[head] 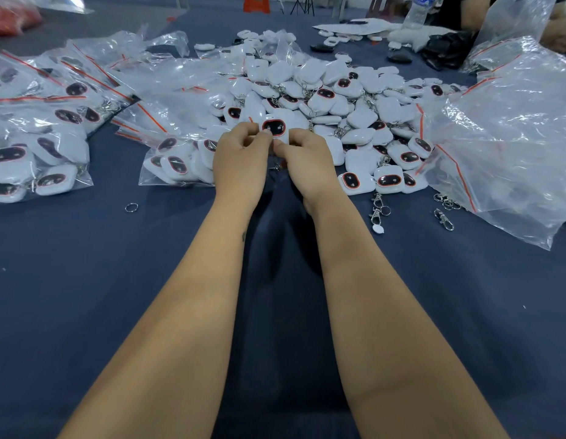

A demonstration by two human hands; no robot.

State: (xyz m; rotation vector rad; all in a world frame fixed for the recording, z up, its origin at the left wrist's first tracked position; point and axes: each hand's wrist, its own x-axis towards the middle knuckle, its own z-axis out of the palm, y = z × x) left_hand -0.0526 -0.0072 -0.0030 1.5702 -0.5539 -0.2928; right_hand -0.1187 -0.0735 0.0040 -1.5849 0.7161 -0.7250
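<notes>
A small white key fob (pixel 274 127) with a black, red-rimmed oval face is held up between both hands in front of a big heap of the same fobs (pixel 332 99). My left hand (pixel 240 160) pinches its left edge with curled fingers. My right hand (pixel 303 163) pinches its lower right edge. What hangs below the fob is hidden behind my fingers.
Filled zip bags with red strips lie at the left (pixel 37 137) and just left of my hands (pixel 177 160). Empty clear bags pile up at the right (pixel 513 137). Loose metal clasps (pixel 378 210) and a ring (pixel 131 207) lie on the dark blue cloth (pixel 85 280). Another person's arm (pixel 557 33) and a bottle (pixel 418 11) are at the far right.
</notes>
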